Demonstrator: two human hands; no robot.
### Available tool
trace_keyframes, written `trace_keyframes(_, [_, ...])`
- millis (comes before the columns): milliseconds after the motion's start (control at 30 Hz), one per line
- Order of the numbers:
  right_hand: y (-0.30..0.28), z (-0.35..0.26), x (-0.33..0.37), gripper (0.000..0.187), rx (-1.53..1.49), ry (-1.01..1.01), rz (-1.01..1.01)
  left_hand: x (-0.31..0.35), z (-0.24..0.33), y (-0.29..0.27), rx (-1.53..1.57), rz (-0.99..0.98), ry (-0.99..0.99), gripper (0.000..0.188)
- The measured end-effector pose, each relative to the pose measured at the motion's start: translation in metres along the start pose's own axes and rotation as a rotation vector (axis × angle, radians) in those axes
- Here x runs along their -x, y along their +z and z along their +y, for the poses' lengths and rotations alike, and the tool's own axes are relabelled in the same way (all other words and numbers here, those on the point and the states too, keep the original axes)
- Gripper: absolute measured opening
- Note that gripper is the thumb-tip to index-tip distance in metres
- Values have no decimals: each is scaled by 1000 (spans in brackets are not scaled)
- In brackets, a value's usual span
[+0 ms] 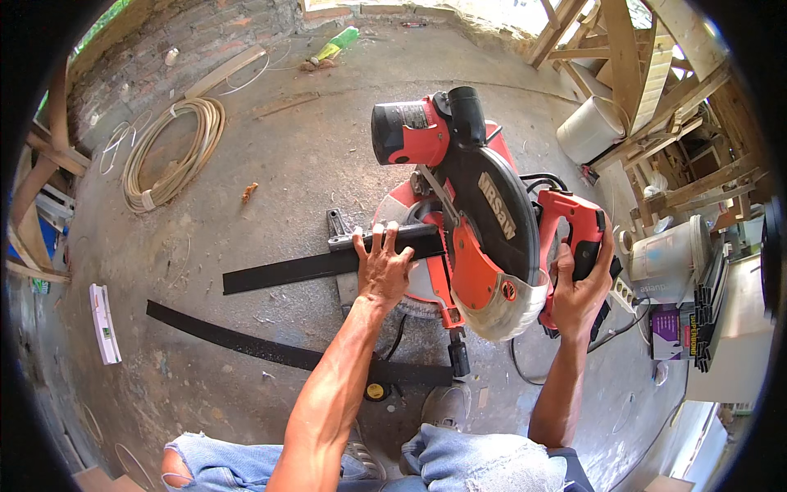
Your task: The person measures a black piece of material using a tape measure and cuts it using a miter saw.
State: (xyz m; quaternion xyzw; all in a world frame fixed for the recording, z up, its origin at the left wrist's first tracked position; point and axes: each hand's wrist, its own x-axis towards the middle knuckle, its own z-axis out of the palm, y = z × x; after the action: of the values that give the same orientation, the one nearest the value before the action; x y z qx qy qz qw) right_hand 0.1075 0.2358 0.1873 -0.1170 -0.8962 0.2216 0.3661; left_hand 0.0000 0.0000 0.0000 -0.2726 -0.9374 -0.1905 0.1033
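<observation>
A red and black miter saw (492,213) stands on the floor in front of me. My right hand (584,287) is wrapped round its red handle (560,215). Across the saw's base lies a flat black strip (287,272), its free end reaching out to the left. My left hand (384,266) presses that strip against the grey metal fence (348,239), fingers hooked over the fence's top. The strip's right end runs toward the blade, which the guard (500,299) mostly hides. A second black strip (246,338) lies on the floor nearer to me, passing under my left forearm.
At the far left lies a coil of pale hose (176,156); a white spirit level (105,324) is nearer. A yellow-topped tape measure (377,391) sits by my shoes. On the right are buckets (670,258), a power strip (623,293), cables and stacked timber (697,184).
</observation>
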Motion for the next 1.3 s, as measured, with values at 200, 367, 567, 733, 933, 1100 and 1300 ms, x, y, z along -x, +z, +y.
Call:
trace_keyframes(200, [-1,-4,-1,58,-35,41,-7,5,-2,2,39,47,36,21])
trace_keyframes(367, [2,-5,-2,57,-57,53,0,2,-7,1,36,106,77,21])
trace_keyframes(567, [0,-1,-3,58,-14,27,-5,3,-5,2,20,121,78,19])
trace_keyframes(733, [0,-1,-4,58,-18,20,-5,2,-5,3,39,115,77,20])
trace_keyframes(933, [1,0,3,58,-4,25,13,2,-4,2,47,109,59,21])
trace_keyframes(1100, [1,0,5,58,-12,46,9,0,-1,0,59,106,42,22])
trace_keyframes(1300, [0,-5,5,63,-66,168,-21,0,-4,1,56,106,50,24])
